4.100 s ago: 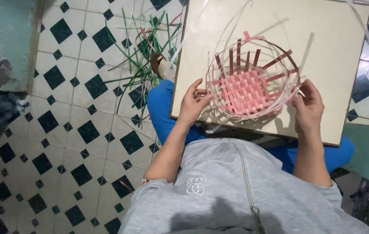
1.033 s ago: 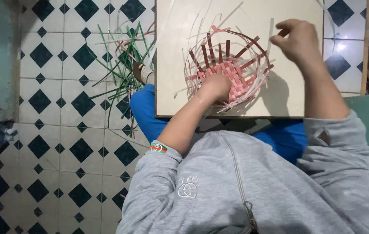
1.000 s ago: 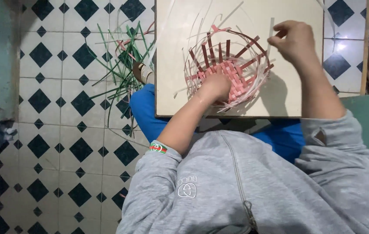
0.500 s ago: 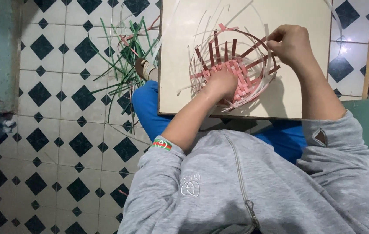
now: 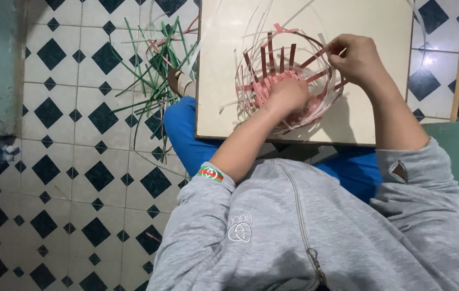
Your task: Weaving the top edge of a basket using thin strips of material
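The half-woven round basket of pink and dark red strips [image 5: 289,81] lay on the cream square board [image 5: 380,32] across the person's lap. The left hand [image 5: 289,96] pressed flat inside the basket, fingers spread over the pink base. The right hand [image 5: 358,58] sat at the basket's right rim, fingers pinched on a thin pale strip [image 5: 343,52]. Loose green strips [image 5: 156,64] lay on the tiled floor [image 5: 78,161], left of the board

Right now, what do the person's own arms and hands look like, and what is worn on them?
Both hands, the left hand and the right hand, are bare, without gloves. The grey sleeves are pushed up, leaving the forearms bare. The left cuff has a striped green and red band.
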